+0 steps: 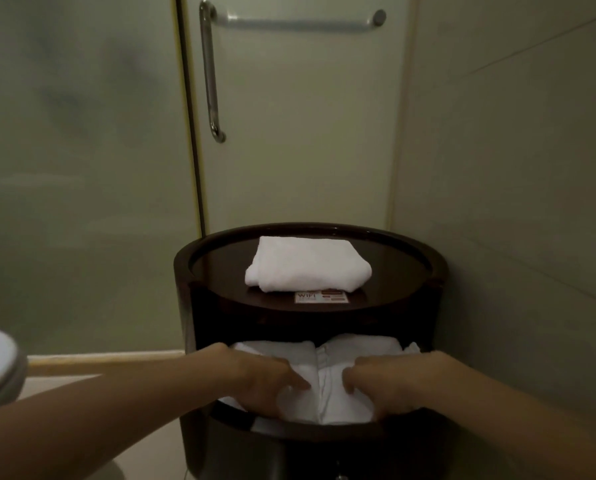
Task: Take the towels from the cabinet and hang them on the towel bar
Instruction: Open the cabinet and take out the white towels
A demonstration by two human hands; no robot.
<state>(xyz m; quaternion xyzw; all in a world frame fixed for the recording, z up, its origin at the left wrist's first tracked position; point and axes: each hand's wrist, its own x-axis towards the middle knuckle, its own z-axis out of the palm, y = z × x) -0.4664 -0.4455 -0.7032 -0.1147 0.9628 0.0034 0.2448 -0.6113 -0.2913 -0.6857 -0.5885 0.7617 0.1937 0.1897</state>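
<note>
Towels (327, 372) in round cabinet (185, 278) by glass door (300, 140)

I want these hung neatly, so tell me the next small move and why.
Probably draw the folded towels straight out of the cabinet shelf toward you: the left hand and right hand both grip them at the front, and the towel bar above is bare.

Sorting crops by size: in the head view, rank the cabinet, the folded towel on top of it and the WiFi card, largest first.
1. cabinet
2. folded towel
3. WiFi card
No two look alike in size.
</note>
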